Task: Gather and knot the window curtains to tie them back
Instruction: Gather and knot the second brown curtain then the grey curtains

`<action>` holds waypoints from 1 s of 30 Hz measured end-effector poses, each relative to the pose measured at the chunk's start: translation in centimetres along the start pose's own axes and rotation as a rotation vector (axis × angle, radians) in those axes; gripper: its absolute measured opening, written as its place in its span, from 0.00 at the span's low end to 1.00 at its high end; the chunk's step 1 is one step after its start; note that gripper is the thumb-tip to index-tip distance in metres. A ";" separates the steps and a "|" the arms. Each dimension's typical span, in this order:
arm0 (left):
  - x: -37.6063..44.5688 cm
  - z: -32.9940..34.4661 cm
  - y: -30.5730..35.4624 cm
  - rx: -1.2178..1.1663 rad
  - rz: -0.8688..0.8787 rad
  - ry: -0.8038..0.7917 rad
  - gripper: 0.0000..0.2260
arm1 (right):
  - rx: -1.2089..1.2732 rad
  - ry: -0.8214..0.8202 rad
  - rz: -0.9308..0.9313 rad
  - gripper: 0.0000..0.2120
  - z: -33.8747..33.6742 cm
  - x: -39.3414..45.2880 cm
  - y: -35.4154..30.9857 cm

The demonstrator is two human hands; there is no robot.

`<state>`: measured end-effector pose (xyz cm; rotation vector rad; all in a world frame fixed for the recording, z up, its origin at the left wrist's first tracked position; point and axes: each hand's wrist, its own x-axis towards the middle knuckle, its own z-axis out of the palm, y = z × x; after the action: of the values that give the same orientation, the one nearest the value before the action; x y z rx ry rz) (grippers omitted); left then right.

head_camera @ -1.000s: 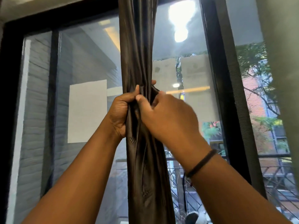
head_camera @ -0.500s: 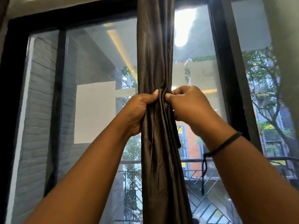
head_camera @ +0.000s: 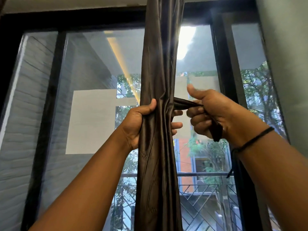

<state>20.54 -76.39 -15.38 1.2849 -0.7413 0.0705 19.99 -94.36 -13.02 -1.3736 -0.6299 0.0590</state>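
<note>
A dark brown satin curtain [head_camera: 158, 64] hangs gathered into one narrow column down the middle of the window. My left hand [head_camera: 138, 124] is wrapped around the bunched curtain at mid height, fingertips showing on its right side. My right hand [head_camera: 211, 114] is to the right of the column, fist closed on a thin strip of the same dark fabric [head_camera: 183, 103] that runs sideways out of the bundle; its end hangs below my palm. My thumb points up.
A black window frame [head_camera: 221, 80] stands just right of my right hand, with a grey wall [head_camera: 286, 64] beyond it. Glass panes fill the left, and a metal balcony railing [head_camera: 205, 192] shows outside below.
My right hand has come away from the bundle and moved right, drawing a strip of fabric out sideways. The left hand keeps its grip on the curtain.
</note>
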 end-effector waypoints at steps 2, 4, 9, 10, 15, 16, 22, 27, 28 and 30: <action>0.2 -0.2 -0.1 0.018 0.003 -0.005 0.24 | -0.246 0.037 -0.068 0.30 0.0 -0.5 0.0; 0.5 -0.1 -0.3 0.057 0.014 0.010 0.23 | -0.462 0.139 -0.187 0.34 0.4 -0.7 0.2; 1.7 0.4 -1.5 0.152 0.103 0.228 0.18 | -0.649 0.406 -0.483 0.25 1.8 1.0 0.9; 2.0 0.6 -1.8 0.162 0.120 0.278 0.16 | -0.662 0.444 -0.525 0.23 2.1 1.5 1.2; 2.8 1.7 -2.6 0.192 0.307 0.465 0.12 | -0.744 0.568 -0.644 0.13 2.7 3.5 3.2; 3.0 2.0 -2.7 0.232 0.360 0.508 0.10 | -0.766 0.589 -0.662 0.12 2.8 3.8 3.5; 3.8 2.1 -3.4 0.441 0.523 0.685 0.04 | -0.614 0.549 -0.725 0.16 3.1 4.6 3.8; 3.6 2.4 -3.6 0.447 0.587 0.642 0.11 | -0.406 0.409 -0.603 0.17 2.4 4.7 2.9; 3.3 2.4 -3.5 0.423 0.595 0.606 0.16 | -0.384 0.382 -0.583 0.10 2.2 4.6 2.6; 2.8 1.9 -3.2 0.364 0.618 0.537 0.22 | -0.366 0.359 -0.547 0.03 1.8 4.3 2.3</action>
<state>23.18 -80.03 -16.40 1.2495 -0.6434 1.0505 23.55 -90.56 -13.39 -1.4658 -0.7113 -0.7566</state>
